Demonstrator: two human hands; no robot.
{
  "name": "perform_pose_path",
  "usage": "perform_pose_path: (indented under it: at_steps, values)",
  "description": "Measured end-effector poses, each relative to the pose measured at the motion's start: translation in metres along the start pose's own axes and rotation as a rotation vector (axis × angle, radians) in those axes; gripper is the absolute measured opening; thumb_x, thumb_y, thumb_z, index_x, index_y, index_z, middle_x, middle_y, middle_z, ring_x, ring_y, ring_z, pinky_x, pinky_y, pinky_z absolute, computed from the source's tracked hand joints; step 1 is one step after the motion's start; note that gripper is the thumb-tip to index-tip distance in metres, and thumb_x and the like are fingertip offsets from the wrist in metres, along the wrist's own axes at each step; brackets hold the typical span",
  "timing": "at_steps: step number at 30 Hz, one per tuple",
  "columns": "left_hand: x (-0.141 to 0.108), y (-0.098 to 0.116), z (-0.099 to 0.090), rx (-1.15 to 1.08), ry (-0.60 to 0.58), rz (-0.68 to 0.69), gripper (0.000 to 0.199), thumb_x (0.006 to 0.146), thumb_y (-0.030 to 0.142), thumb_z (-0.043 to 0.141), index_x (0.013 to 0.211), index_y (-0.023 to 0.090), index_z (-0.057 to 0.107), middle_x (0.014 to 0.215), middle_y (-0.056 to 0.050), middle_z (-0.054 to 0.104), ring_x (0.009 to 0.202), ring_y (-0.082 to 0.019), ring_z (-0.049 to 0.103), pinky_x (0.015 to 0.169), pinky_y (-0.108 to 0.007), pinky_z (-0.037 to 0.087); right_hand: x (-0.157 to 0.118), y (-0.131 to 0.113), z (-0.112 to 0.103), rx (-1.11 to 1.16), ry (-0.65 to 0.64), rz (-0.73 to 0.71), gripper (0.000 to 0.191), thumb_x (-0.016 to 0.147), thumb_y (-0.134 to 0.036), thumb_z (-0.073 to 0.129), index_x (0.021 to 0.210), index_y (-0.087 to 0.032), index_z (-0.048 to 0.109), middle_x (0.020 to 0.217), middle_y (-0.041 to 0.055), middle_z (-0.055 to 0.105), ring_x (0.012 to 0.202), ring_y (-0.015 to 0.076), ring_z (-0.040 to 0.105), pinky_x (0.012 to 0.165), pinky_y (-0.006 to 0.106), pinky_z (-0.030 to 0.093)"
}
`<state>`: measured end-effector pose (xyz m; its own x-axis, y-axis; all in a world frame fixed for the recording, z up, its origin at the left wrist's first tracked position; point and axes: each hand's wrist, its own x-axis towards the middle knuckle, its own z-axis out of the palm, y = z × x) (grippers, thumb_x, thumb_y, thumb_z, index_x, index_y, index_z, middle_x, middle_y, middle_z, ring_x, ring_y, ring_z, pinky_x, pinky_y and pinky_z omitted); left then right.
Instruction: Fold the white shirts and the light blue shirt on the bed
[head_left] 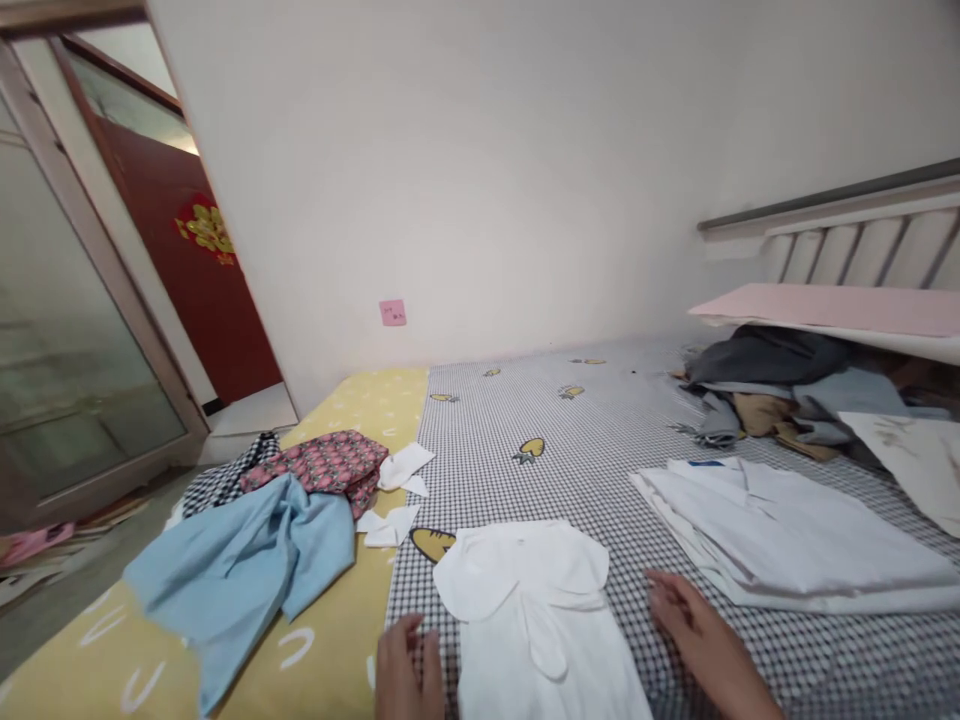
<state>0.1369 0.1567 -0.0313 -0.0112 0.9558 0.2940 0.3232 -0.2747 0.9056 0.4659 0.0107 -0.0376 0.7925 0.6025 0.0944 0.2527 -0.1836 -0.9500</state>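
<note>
the left hand [409, 670] and the right hand [694, 625] rest open on the checked bedsheet [570, 480], released and grasping nothing. a white garment [532, 625] lies flat between the hands, just beside each, with one part folded inward. a crumpled light-blue garment [232, 570] lies left of the left hand. a folded white shirt [787, 535] lies right of and ahead of the right hand. farther ahead of the right hand, dark and grey clothes [765, 358] lie heaped beneath a pink board [825, 308].

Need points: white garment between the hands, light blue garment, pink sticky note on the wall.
white garment [529, 610], head view, folded middle
light blue garment [240, 560], head view, crumpled middle
pink sticky note [392, 313], head view, its centre
</note>
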Motion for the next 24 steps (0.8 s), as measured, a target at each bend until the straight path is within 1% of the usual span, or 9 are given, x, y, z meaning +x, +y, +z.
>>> perform_pose_path:
  at_steps: [1, 2, 5, 8, 11, 13, 18, 21, 24]
  values:
    - [0.011, 0.010, 0.002, 0.026, -0.034, 0.070, 0.031, 0.080, 0.049, 0.059, 0.097, 0.023, 0.063, 0.101, -0.011, 0.064, 0.096, -0.030, 0.061, 0.094, -0.049, 0.048, 0.015, -0.011, 0.006, -0.012, 0.012, -0.076, 0.041, 0.069, -0.057, 0.058, 0.096, -0.027, 0.069, 0.099, 0.0083, 0.072, 0.094, 0.0287, 0.068, 0.086, 0.042, 0.054]
    - [0.022, 0.020, 0.006, 0.052, -0.075, 0.121, 0.029, 0.083, 0.049, 0.055, 0.094, 0.024, 0.063, 0.099, -0.010, 0.064, 0.098, -0.031, 0.060, 0.095, -0.050, 0.047, 0.029, -0.021, 0.015, -0.027, 0.017, -0.128, 0.041, 0.070, -0.054, 0.058, 0.096, -0.026, 0.070, 0.104, 0.0094, 0.071, 0.097, 0.0282, 0.066, 0.091, 0.043, 0.052]
    - [0.051, 0.043, 0.028, 0.099, -0.170, 0.180, 0.025, 0.085, 0.045, 0.052, 0.085, 0.024, 0.064, 0.096, -0.009, 0.062, 0.097, -0.031, 0.059, 0.093, -0.051, 0.046, 0.061, -0.044, 0.054, -0.114, -0.041, -0.144, 0.040, 0.073, -0.045, 0.057, 0.103, -0.023, 0.071, 0.104, 0.0098, 0.067, 0.092, 0.0249, 0.064, 0.087, 0.040, 0.052]
    - [0.070, 0.044, 0.052, 0.121, -0.166, 0.190, 0.022, 0.083, 0.042, 0.055, 0.088, 0.022, 0.065, 0.098, -0.010, 0.060, 0.098, -0.031, 0.059, 0.094, -0.052, 0.047, 0.078, -0.051, 0.089, -0.216, -0.100, -0.104, 0.033, 0.072, -0.037, 0.062, 0.101, -0.025, 0.073, 0.097, 0.0063, 0.064, 0.085, 0.0229, 0.062, 0.082, 0.039, 0.050]
    - [0.081, 0.036, 0.068, 0.142, -0.179, 0.197, 0.024, 0.080, 0.034, 0.058, 0.098, 0.020, 0.065, 0.104, -0.011, 0.059, 0.104, -0.031, 0.058, 0.098, -0.052, 0.047, 0.083, -0.052, 0.104, -0.276, -0.099, -0.105, 0.015, 0.071, -0.030, 0.065, 0.082, -0.027, 0.074, 0.089, 0.0038, 0.060, 0.084, 0.0229, 0.058, 0.085, 0.042, 0.046]
    - [0.083, 0.032, 0.074, 0.164, -0.197, 0.190, 0.027, 0.078, 0.027, 0.059, 0.104, 0.020, 0.064, 0.108, -0.011, 0.058, 0.107, -0.030, 0.058, 0.101, -0.051, 0.046, 0.081, -0.054, 0.103, -0.289, -0.086, -0.148, 0.009, 0.074, -0.029, 0.064, 0.073, -0.026, 0.072, 0.090, 0.0043, 0.059, 0.089, 0.0240, 0.057, 0.089, 0.043, 0.043]
    - [0.082, 0.039, 0.080, 0.280, -0.219, 0.188, 0.039, 0.075, 0.012, 0.059, 0.112, 0.022, 0.065, 0.134, -0.012, 0.049, 0.123, -0.030, 0.051, 0.108, -0.049, 0.041, 0.068, -0.066, 0.081, -0.148, 0.022, -0.385, 0.015, 0.077, -0.039, 0.063, 0.075, -0.027, 0.072, 0.106, 0.0069, 0.063, 0.108, 0.0283, 0.055, 0.102, 0.048, 0.039]
    - [0.082, 0.048, 0.077, 0.335, -0.253, 0.216, 0.042, 0.075, 0.008, 0.057, 0.113, 0.023, 0.067, 0.142, -0.013, 0.045, 0.126, -0.031, 0.050, 0.106, -0.049, 0.041, 0.058, -0.073, 0.065, 0.046, -0.079, -0.387, 0.022, 0.080, -0.046, 0.063, 0.078, -0.026, 0.069, 0.106, 0.0074, 0.068, 0.107, 0.0277, 0.058, 0.100, 0.044, 0.042]
    - [0.083, 0.056, 0.072, 0.361, -0.330, 0.245, 0.033, 0.077, 0.006, 0.052, 0.101, 0.022, 0.069, 0.121, -0.011, 0.061, 0.112, -0.028, 0.059, 0.099, -0.046, 0.043, 0.048, -0.079, 0.052, 0.159, -0.230, -0.287, 0.028, 0.082, -0.051, 0.062, 0.083, -0.024, 0.067, 0.095, 0.0069, 0.070, 0.094, 0.0249, 0.062, 0.089, 0.037, 0.048]
